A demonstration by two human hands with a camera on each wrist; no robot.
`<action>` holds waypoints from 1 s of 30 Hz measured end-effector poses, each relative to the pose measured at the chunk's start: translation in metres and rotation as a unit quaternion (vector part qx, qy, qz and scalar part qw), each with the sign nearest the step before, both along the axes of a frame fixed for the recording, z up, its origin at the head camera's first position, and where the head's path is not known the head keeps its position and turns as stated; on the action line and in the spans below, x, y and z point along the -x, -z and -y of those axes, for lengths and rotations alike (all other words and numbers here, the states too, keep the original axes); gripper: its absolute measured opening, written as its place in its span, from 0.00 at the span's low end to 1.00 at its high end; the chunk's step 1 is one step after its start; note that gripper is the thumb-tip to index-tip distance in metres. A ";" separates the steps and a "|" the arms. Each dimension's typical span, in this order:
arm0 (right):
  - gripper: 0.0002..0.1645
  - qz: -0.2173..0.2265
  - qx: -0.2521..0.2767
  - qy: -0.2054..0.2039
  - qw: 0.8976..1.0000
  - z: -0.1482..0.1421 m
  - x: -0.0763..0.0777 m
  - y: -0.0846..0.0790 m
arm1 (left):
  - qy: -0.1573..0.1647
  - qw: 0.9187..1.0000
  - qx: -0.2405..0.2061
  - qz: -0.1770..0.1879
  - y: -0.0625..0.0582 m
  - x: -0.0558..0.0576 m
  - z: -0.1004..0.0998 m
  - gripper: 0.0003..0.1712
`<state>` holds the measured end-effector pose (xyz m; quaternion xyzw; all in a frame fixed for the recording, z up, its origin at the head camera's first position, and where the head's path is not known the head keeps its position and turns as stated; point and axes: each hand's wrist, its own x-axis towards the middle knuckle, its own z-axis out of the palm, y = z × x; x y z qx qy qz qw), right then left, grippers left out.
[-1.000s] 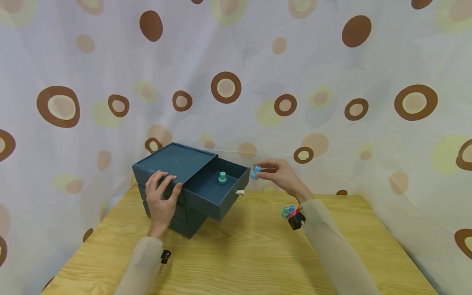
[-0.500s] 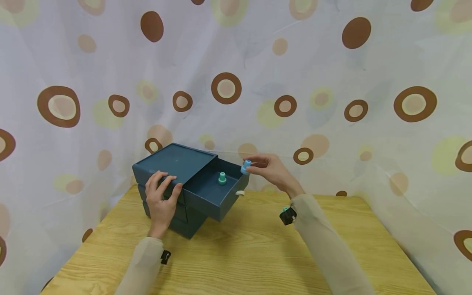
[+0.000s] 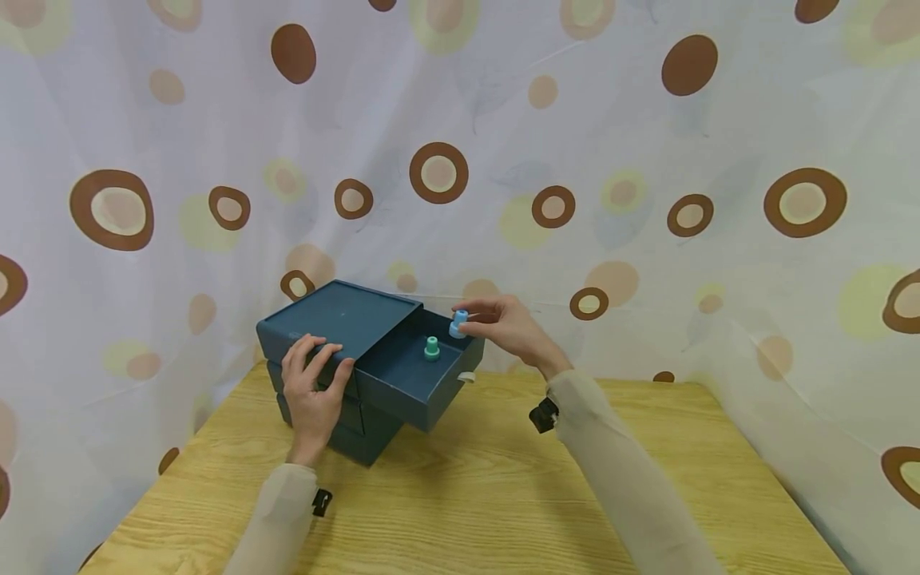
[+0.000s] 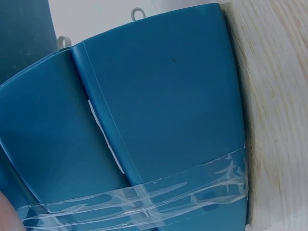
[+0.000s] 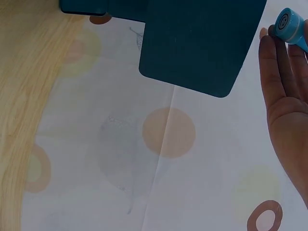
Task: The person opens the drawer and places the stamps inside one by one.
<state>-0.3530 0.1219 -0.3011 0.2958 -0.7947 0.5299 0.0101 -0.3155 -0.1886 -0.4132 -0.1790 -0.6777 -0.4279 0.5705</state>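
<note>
The right grip (image 3: 512,330) pinched a light-blue stepped piece (image 3: 458,326), its wider base (image 5: 290,32) bearing a dark smiley (image 5: 284,21), at two o'clock from the teal piece (image 3: 431,351) in the drawer (image 3: 406,366); the left grip (image 3: 311,393), fingers (image 3: 296,356) spread, rested on the cabinet (image 3: 338,307).

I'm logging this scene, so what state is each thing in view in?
Top drawer, pulled open.
Lower drawers, shut.
Teal stamp, standing upright inside the top drawer.
Light blue smiley stamp, pinched by the right hand, not set down.
Left hand, resting against the drawer unit.
Clear tape, stuck across the unit, creased.
</note>
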 end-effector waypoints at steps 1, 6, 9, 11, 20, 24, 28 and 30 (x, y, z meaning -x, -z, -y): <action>0.20 0.000 -0.004 0.001 1.000 0.001 0.001 0.001 | 0.001 1.000 0.000 -0.002 0.000 0.000 0.000 0.22; 0.21 -0.007 -0.020 -0.006 1.000 0.007 0.006 0.002 | 0.003 1.000 -0.001 -0.010 -0.002 0.000 0.000 0.20; 0.21 -0.012 -0.023 -0.019 0.999 0.013 0.010 0.003 | 0.004 1.000 -0.003 -0.012 -0.003 0.000 0.000 0.21; 0.20 -0.014 -0.022 -0.025 0.999 0.017 0.011 0.003 | 0.003 1.000 -0.003 -0.012 -0.003 0.000 0.000 0.22; 0.20 -0.035 -0.039 -0.049 0.997 0.029 0.016 0.004 | 0.005 1.000 -0.006 -0.006 -0.001 -0.001 -0.002 0.22; 0.18 -0.045 -0.045 -0.053 0.997 0.035 0.019 0.003 | 0.003 1.000 -0.008 -0.002 -0.002 -0.001 -0.003 0.22; 0.17 -0.036 -0.063 -0.059 0.996 0.041 0.021 0.004 | 0.001 1.000 -0.007 -0.003 -0.001 -0.001 -0.002 0.22; 0.18 -0.028 -0.080 -0.058 0.995 0.043 0.021 0.004 | 0.001 1.000 -0.007 -0.003 -0.001 -0.001 -0.001 0.21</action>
